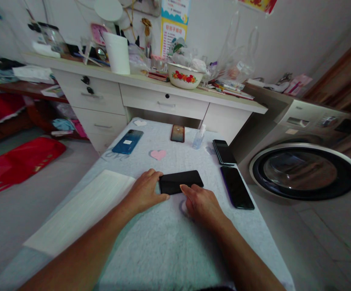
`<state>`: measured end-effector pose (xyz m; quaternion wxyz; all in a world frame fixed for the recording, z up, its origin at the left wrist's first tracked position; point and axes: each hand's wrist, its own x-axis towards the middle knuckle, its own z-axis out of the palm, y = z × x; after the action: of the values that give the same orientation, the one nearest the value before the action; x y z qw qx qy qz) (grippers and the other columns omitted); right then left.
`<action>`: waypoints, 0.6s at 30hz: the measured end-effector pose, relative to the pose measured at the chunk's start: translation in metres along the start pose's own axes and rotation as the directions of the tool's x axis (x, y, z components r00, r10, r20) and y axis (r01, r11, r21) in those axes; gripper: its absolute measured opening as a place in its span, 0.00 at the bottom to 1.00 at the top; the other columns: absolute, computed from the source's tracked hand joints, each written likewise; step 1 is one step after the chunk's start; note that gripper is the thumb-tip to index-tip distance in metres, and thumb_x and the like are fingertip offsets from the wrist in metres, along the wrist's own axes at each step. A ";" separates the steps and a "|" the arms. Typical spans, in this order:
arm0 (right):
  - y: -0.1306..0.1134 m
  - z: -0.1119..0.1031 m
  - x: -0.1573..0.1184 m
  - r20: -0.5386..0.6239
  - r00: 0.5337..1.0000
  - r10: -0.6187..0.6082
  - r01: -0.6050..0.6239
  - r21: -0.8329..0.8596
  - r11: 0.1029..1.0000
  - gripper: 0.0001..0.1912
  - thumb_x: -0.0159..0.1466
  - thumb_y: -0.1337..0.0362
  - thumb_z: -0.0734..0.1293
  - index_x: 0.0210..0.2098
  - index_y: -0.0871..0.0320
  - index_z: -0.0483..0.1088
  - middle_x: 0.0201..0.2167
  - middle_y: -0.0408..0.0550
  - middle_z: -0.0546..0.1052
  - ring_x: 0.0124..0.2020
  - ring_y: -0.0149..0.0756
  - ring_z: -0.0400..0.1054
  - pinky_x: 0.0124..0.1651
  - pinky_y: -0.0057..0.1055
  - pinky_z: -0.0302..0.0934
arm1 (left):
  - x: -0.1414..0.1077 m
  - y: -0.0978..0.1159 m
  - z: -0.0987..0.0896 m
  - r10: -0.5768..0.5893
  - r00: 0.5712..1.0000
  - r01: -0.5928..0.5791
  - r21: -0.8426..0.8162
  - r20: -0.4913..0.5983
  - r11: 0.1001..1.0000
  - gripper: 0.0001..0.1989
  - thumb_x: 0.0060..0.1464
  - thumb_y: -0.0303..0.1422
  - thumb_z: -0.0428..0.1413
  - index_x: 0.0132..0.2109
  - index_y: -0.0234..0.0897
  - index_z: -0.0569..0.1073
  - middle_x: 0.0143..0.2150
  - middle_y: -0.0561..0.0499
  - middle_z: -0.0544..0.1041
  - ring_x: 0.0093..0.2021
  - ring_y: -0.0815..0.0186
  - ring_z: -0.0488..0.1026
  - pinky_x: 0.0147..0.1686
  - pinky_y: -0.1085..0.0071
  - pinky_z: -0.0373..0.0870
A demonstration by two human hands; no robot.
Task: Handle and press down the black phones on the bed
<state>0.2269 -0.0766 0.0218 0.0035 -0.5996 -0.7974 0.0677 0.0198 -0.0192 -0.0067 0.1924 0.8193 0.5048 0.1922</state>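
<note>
A black phone (178, 180) lies flat, screen up, on the cloth-covered table (169, 250). My left hand (146, 190) grips its left end between thumb and fingers. Over its lower right edge is my right hand (201, 202), index finger extended onto the screen and the other fingers curled. To the left rests a white cloth or paper sheet (84, 210). Right of the phone lie a dark phone with a purple edge (237, 188) and another dark phone or stack (224, 152).
Farther back on the table are a blue phone (128, 142), a small reddish-brown phone (177, 133) and a clear spray bottle (198, 137). Behind stands a white desk (163, 95) with drawers, carrying a flowered bowl (185, 76). A washing machine (302, 149) is at the right.
</note>
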 end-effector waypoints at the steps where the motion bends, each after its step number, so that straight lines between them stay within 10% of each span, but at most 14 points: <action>1: 0.002 -0.001 0.000 0.005 0.999 0.040 -0.040 -0.010 0.999 0.25 0.62 0.69 0.57 0.58 0.51 0.64 0.38 0.48 0.75 0.35 0.36 0.70 0.34 0.30 0.56 | 0.000 0.000 -0.001 -0.001 1.000 0.001 -0.001 0.005 1.000 0.28 0.42 0.43 0.62 0.49 0.35 0.69 0.44 0.45 0.70 0.46 0.53 0.69 0.45 0.60 0.66; 18: 0.015 -0.002 0.002 -0.023 0.946 0.324 -0.324 -0.055 0.944 0.22 0.67 0.67 0.53 0.58 0.52 0.64 0.41 0.51 0.76 0.37 0.40 0.72 0.36 0.32 0.57 | -0.001 0.000 -0.001 -0.009 1.000 0.009 -0.003 0.017 1.000 0.30 0.42 0.43 0.62 0.51 0.34 0.68 0.45 0.44 0.70 0.47 0.53 0.69 0.46 0.61 0.66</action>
<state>0.2409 -0.0705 0.0215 -0.0196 -0.7227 -0.6897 0.0399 0.0191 -0.0198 -0.0059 0.1988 0.8182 0.5067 0.1852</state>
